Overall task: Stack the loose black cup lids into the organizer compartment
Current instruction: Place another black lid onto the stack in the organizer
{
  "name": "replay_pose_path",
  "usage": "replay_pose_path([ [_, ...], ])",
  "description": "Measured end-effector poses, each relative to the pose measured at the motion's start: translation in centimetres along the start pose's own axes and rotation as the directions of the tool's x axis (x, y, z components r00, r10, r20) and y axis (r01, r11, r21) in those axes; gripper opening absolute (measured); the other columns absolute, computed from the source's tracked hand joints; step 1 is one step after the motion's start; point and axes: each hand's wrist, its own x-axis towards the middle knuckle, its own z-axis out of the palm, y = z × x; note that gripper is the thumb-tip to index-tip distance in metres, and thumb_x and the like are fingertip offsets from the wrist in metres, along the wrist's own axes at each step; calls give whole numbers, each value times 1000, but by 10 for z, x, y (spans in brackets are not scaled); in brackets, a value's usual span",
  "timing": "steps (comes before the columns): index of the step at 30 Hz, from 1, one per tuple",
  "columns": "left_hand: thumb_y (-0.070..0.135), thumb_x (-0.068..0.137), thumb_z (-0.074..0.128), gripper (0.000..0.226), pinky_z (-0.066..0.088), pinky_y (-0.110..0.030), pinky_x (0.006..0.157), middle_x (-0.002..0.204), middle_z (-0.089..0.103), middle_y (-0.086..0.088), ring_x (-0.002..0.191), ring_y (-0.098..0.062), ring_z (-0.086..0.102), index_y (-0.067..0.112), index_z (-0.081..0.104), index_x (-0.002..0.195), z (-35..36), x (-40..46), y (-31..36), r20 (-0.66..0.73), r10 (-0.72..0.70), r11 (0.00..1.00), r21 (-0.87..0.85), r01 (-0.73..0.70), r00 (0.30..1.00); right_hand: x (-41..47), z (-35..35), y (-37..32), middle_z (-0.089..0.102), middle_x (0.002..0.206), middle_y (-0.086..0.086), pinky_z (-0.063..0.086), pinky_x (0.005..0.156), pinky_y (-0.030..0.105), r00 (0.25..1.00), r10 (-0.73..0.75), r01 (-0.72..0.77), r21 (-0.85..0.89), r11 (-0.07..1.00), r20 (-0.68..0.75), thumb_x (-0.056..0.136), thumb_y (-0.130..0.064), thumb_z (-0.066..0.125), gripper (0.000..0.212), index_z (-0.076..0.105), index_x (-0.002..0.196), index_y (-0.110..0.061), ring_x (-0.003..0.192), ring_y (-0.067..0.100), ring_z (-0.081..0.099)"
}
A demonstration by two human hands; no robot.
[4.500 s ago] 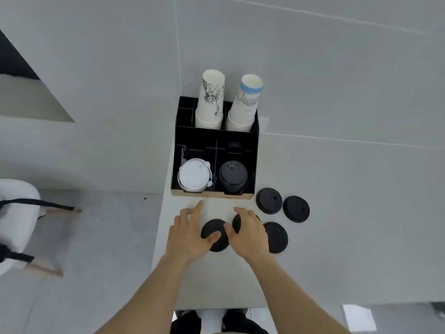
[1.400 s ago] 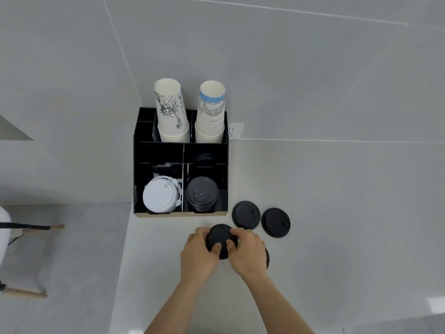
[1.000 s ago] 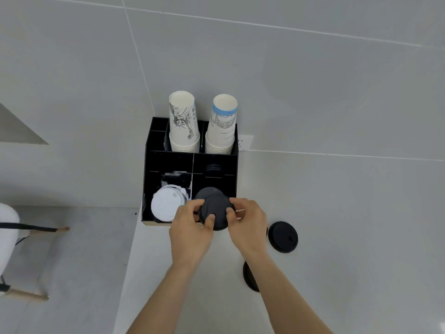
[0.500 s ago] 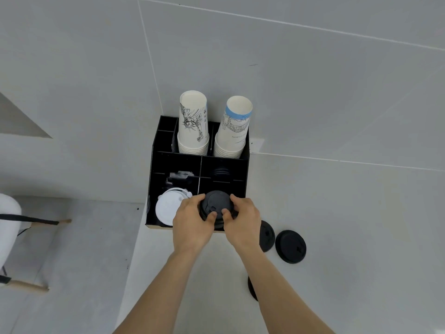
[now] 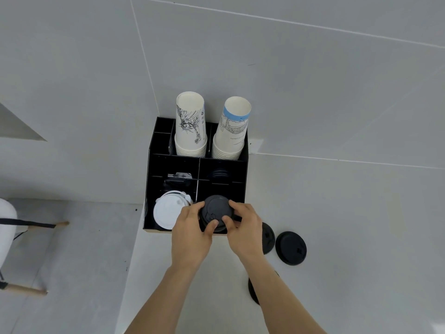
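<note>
Both hands grip a stack of black cup lids (image 5: 216,210) over the front right compartment of the black organizer (image 5: 173,165). My left hand (image 5: 191,233) holds the stack's left and near edge, my right hand (image 5: 244,227) its right edge. Whether the held lids rest on the lids below them in the compartment, I cannot tell. Three loose black lids lie on the counter to the right: one (image 5: 291,247) in full view, one (image 5: 268,237) half hidden by my right hand, one (image 5: 252,291) mostly hidden under my right forearm.
White lids (image 5: 167,213) fill the front left compartment. Two stacks of paper cups (image 5: 191,124) (image 5: 232,128) stand upside down in the back compartments. The counter's left edge (image 5: 131,261) runs beside the organizer, with floor and a chair (image 5: 7,237) below.
Both hands lifted lids off the counter, carried them up and away to the organizer, and over the last half second lowered them slightly over the front right compartment.
</note>
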Motion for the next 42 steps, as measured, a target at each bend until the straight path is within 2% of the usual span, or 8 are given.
replay_pose_path([
  [10, 30, 85, 74, 59, 53, -33, 94, 127, 55, 2, 110, -18, 62, 25, 50, 139, 4, -5, -2, -4, 21, 1000, 12, -21, 1000, -4, -2, 8, 70, 112, 0, 51, 83, 13, 999, 29, -28, 36, 999, -34, 84, -7, 73, 36, 68, 119, -15, 95, 9, 64],
  [14, 34, 85, 72, 59, 54, -37, 91, 130, 56, 1, 111, -20, 63, 26, 49, 139, 2, 0, -2, 28, 17, 997, 77, -20, 999, -5, 2, 3, 64, 123, 4, 52, 86, 29, 999, -50, 52, -169, 984, 19, 92, -13, 61, 39, 58, 131, -13, 104, 21, 64],
  [17, 37, 86, 71, 59, 55, -38, 88, 130, 56, 1, 110, -21, 63, 26, 48, 140, -1, 1, 0, 46, 21, 991, 129, -27, 999, -4, -2, 0, 63, 124, 2, 52, 84, 32, 998, -44, 52, -226, 973, 39, 93, -17, 59, 41, 55, 134, -16, 105, 22, 64],
  [22, 38, 86, 70, 57, 56, -41, 83, 126, 61, -1, 105, -24, 66, 26, 49, 137, -8, 1, 12, 46, 15, 979, 203, -24, 999, -2, -18, -4, 68, 117, -1, 57, 87, 38, 998, 56, -55, -78, 995, 16, 89, -16, 66, 39, 62, 128, -23, 89, 14, 67],
  [27, 37, 86, 70, 56, 57, -42, 83, 123, 60, 0, 104, -22, 64, 27, 49, 136, -13, -16, 23, -61, 74, 979, 196, -61, 995, -23, -56, 6, 71, 95, -11, 51, 73, 17, 979, 170, -160, 93, 983, -109, 91, -20, 63, 24, 69, 113, -25, 79, 1, 66],
  [29, 33, 87, 69, 46, 57, -38, 80, 118, 61, 4, 98, -17, 64, 28, 53, 130, -6, -32, 29, -67, 126, 982, 148, -115, 990, -34, -69, 21, 70, 89, -14, 53, 79, 23, 960, 252, -242, 99, 965, -118, 90, -22, 62, 21, 71, 110, -24, 81, 1, 65],
  [34, 36, 90, 63, 33, 54, -36, 87, 117, 62, 13, 102, -12, 62, 33, 55, 121, 34, -72, 33, 135, 149, 983, 91, -162, 980, -68, -85, 64, 71, 102, -9, 52, 83, 29, 912, 404, -403, 24, 915, -73, 90, -30, 61, 26, 68, 114, -25, 86, 6, 66],
  [42, 42, 89, 64, 60, 48, -37, 100, 139, 51, 0, 125, -22, 54, 29, 39, 142, 82, -109, 30, 486, -80, 980, 197, -19, 870, -109, -92, 97, 59, 130, 3, 51, 97, 42, 842, 536, -538, -14, 843, -59, 89, -29, 61, 44, 53, 132, -25, 118, 21, 58],
])
